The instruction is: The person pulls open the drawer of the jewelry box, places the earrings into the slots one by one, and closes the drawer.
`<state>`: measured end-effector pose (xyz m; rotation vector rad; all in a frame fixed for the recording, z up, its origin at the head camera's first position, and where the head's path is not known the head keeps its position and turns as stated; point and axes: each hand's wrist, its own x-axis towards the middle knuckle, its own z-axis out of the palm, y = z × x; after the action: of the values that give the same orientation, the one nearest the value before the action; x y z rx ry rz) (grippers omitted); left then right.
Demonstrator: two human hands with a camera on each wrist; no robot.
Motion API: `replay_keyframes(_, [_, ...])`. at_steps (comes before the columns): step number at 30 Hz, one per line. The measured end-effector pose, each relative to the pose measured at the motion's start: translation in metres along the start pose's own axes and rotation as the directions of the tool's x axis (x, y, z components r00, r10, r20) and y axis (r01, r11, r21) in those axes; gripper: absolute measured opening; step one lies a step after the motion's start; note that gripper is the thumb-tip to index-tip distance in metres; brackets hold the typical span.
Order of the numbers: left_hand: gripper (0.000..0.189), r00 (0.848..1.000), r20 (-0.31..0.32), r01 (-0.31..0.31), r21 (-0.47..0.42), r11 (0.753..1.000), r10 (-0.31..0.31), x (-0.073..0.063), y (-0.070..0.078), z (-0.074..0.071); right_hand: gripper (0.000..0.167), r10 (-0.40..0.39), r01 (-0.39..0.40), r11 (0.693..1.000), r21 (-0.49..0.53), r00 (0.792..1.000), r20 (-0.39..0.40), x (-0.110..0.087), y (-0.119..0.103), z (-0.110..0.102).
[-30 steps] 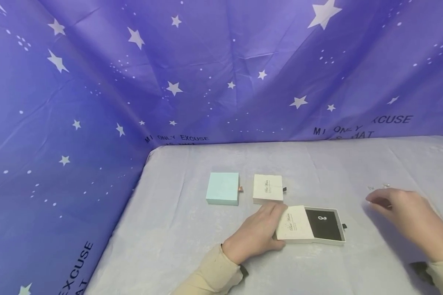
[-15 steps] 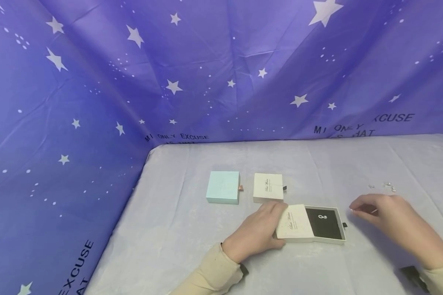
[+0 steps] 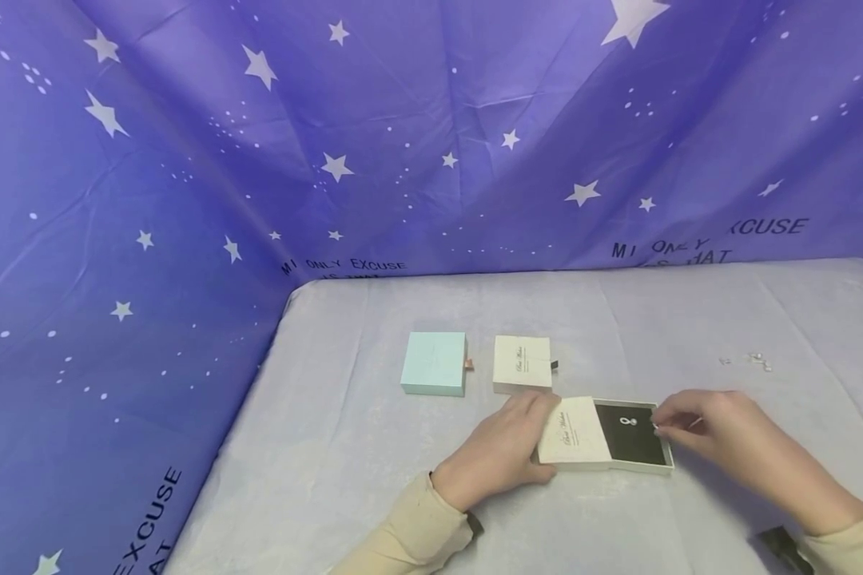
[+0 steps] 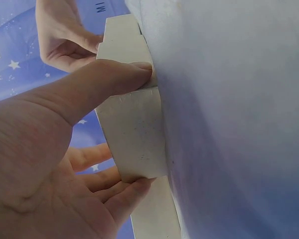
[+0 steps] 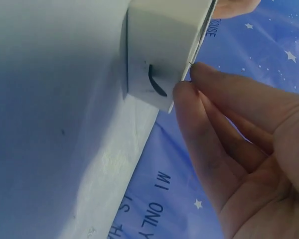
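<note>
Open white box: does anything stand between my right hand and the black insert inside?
Nothing visible does: your right hand reaches the right rim of the drawer, beside the black insert. A small silvery piece lies on the insert, left of your fingertips.

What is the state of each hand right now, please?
Left hand: closed, holding the open box.
Right hand: closed, pinching a tiny thing, too small to identify.

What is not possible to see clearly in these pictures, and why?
Head view: shape of the small piece in the right hand; too small.
Head view: inside the teal box; its top hides it.
Head view: details of the loose pieces; too small.
Left wrist view: inside the open drawer; its wall hides it.
</note>
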<state>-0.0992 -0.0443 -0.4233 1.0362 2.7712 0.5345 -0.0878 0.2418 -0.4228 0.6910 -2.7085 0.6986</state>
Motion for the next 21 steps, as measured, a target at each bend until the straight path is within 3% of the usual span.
replay_keyframes(13, [0.085,1.0,-0.007,0.0,-0.008,1.0,-0.001,0.001,-0.001,0.0,0.021,0.043,-0.042,0.999,-0.013,0.993,0.107,0.0,-0.012,0.005])
replay_keyframes(21, [0.083,1.0,-0.017,-0.011,-0.005,1.0,0.011,0.001,-0.001,0.0,0.024,0.04,-0.035,0.999,-0.041,0.992,0.119,0.001,-0.019,0.011])
